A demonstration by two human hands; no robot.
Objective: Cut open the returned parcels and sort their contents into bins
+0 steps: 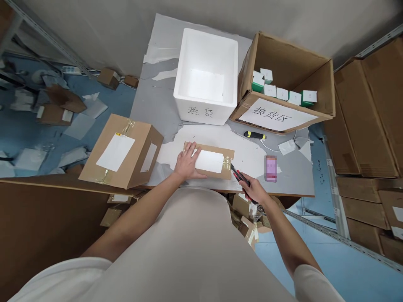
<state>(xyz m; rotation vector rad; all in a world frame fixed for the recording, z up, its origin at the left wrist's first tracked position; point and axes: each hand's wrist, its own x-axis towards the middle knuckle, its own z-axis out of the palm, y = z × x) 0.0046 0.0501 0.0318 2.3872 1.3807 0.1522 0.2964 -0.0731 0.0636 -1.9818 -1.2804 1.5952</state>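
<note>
A small cardboard box with a white label and clear tape at its right end lies flat at the table's near edge. My left hand presses on its left part, fingers spread over the cardboard and label. Wrapped round a black and red utility knife is my right hand. The knife's tip is at the taped right end of the box; whether the blade cuts into the tape is too small to tell. A yellow and black cutter rests on the table behind the knife.
A larger taped carton stands at left. Behind are a white foam box and an open carton holding several white and green small boxes. A pink phone-like object lies at right. Stacked cartons line the right side.
</note>
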